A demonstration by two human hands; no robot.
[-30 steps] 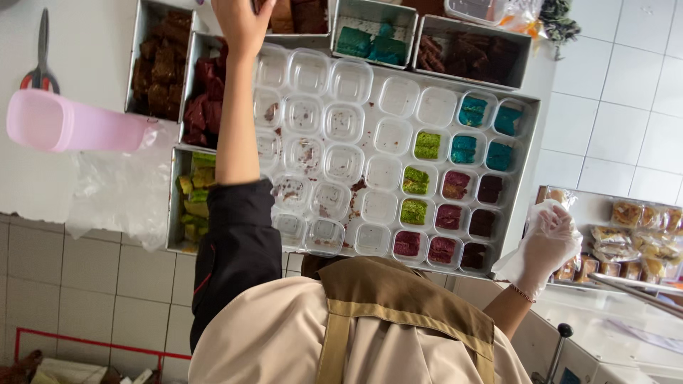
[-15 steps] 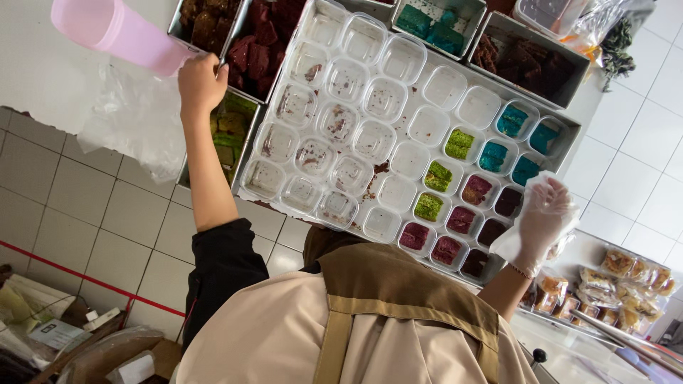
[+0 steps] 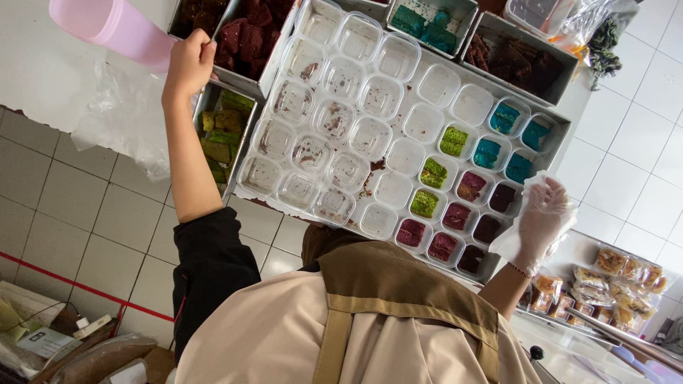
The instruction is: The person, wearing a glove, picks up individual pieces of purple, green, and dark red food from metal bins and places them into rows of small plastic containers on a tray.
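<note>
Left hand (image 3: 188, 64) has its grip clamped on the translucent pink plastic jug (image 3: 114, 27); the gloved right hand (image 3: 542, 213) has its grip apart. Tilted like that, the jug could spill onto the clear square plastic tubs (image 3: 341, 121).

Cup tray (image 3: 242, 186) packed – white counter (image 3: 43, 71) bare.

The scene was brightly and evenly lit, with soft white light that left only faint shadows under the tray of clear cups (image 3: 398, 135). The white tabletop (image 3: 43, 64) at the upper left was nearly washed out, and the pink jug (image 3: 114, 28) looked pale against it. Small glints sat on the plastic cup rims. The view was tilted and rotated (wide-lens stretch showed toward the corners). The gloved hand (image 3: 542, 217) looked slightly soft, and the cluttered lower left corner was dimmer.
</note>
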